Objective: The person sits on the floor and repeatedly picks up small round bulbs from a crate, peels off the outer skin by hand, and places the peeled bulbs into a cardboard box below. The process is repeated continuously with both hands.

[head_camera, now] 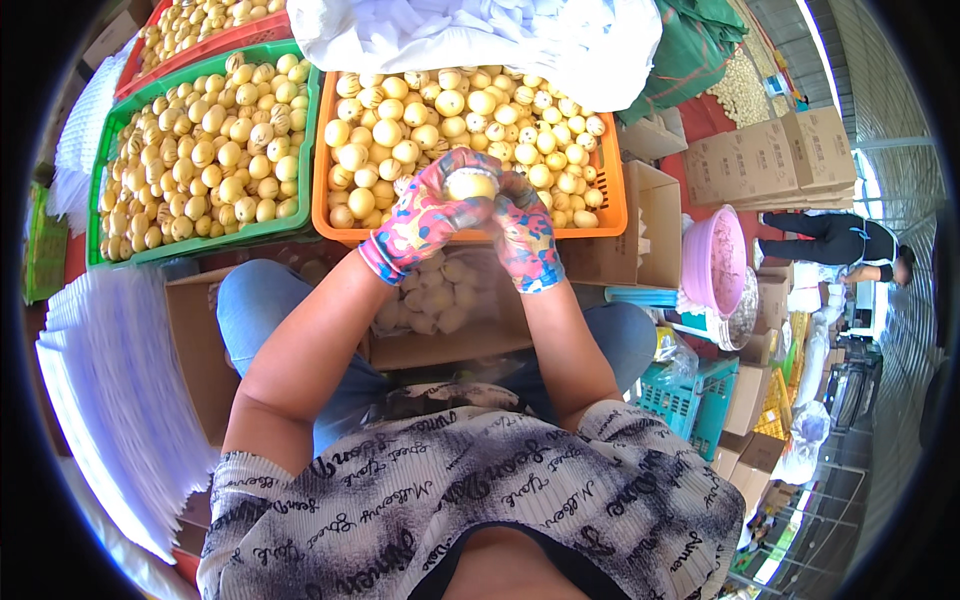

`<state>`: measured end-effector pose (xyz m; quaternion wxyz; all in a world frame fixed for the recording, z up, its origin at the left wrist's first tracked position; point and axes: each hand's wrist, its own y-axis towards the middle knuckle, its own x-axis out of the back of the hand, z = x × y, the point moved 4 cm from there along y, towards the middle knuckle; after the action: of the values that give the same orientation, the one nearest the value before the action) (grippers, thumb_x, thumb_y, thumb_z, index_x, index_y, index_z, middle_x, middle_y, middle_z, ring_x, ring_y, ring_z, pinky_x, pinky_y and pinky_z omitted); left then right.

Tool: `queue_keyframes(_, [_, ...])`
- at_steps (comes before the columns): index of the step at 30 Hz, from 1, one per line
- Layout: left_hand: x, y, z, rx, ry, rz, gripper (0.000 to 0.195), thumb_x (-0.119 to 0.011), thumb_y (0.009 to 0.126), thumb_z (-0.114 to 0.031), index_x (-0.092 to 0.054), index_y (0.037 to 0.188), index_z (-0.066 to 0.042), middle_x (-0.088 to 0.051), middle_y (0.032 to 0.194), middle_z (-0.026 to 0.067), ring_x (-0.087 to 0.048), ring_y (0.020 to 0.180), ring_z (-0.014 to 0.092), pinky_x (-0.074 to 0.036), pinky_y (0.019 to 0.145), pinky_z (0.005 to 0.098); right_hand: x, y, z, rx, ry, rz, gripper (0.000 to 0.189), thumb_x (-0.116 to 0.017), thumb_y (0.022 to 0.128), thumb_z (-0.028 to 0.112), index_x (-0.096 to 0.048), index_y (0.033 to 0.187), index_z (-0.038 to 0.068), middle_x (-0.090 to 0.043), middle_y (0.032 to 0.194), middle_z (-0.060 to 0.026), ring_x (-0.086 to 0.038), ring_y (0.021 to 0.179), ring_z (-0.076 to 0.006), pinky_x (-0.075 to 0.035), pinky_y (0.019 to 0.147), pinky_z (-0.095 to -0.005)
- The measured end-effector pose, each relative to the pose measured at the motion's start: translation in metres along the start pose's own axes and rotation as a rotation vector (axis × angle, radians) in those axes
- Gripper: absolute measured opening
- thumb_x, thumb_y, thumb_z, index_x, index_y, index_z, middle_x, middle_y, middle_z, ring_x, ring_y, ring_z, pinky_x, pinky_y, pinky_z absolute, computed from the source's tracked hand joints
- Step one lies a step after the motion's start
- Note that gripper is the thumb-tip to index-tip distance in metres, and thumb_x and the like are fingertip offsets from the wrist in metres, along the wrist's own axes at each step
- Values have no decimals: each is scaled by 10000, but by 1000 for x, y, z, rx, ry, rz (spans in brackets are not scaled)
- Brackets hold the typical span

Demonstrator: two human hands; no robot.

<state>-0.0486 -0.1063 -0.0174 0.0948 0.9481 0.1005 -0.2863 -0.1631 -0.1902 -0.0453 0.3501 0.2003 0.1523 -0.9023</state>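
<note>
A round yellow fruit (471,187) with white foam netting at its upper edge is held between my two gloved hands, over the near rim of an orange plastic crate (616,187) of similar fruit. My left hand (424,206), in a pink and blue patterned glove, grips it from the left. My right hand (525,225), gloved alike, closes around its right side. Some fingers are hidden behind the fruit. Below, between my knees, an open cardboard box (450,347) holds several white-wrapped fruits (437,294).
A green crate of fruit (309,150) stands left, a white sack with foam pieces (480,45) beyond. Foam sheets (112,405) are stacked at the left. On the right are cardboard boxes (765,161), a pink basin (716,259), a teal crate (686,401) and another person (832,240).
</note>
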Motion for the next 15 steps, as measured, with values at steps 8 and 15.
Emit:
queue_keyframes(8, [7, 2, 6, -102, 86, -161, 254, -623, 892, -25, -638, 1143, 9, -639, 1148, 77, -586, 1062, 140, -477, 921, 302, -20, -9, 17, 122, -345, -85, 132, -566, 836, -51, -593, 915, 51, -607, 790, -14, -559, 638, -87, -458, 593, -219])
queue_keyframes(15, [1, -15, -7, -355, 1128, -306, 181, -533, 900, -55, -658, 1031, -45, -672, 941, 189, -639, 891, 382, -519, 759, 400, -18, -22, -5, -184, -146, -32, 75, -618, 832, 30, -618, 898, 66, -613, 822, -12, -580, 739, -108, -495, 689, -254])
